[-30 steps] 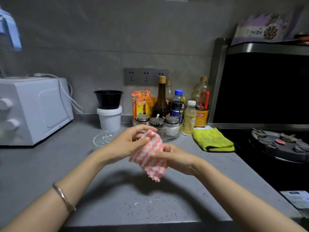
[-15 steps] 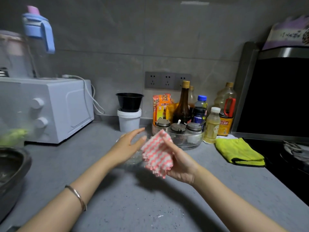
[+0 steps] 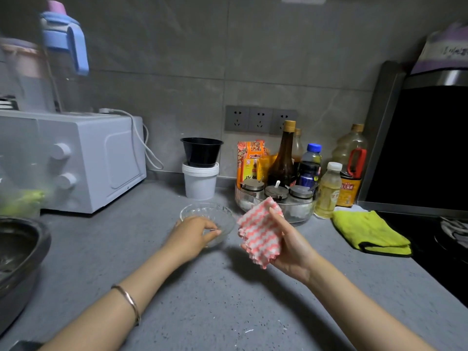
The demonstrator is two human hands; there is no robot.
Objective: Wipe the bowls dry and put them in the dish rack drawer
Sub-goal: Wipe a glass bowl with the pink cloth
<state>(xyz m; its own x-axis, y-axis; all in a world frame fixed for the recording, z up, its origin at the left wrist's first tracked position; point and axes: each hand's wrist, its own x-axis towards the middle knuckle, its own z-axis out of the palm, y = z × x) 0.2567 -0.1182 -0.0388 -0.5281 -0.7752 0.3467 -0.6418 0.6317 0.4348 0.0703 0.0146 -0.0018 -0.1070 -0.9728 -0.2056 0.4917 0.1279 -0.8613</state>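
Observation:
A small clear glass bowl (image 3: 207, 213) sits on the grey counter in front of the white tub. My left hand (image 3: 193, 236) rests on the bowl's near rim, fingers curled over its edge and pinching it. My right hand (image 3: 291, 245) is held just right of the bowl, above the counter, gripping a folded pink-and-white striped cloth (image 3: 260, 231). The cloth does not touch the bowl.
A white microwave (image 3: 83, 160) stands at the left, a dark basin (image 3: 17, 257) at the left edge. A black bowl on a white tub (image 3: 200, 183), a glass tray with jars and bottles (image 3: 278, 198), a yellow cloth (image 3: 369, 233) and the stove (image 3: 450, 239) lie behind and right.
My left hand let go of the striped cloth and dropped onto the glass bowl's rim. My right hand kept the cloth. The view swung left.

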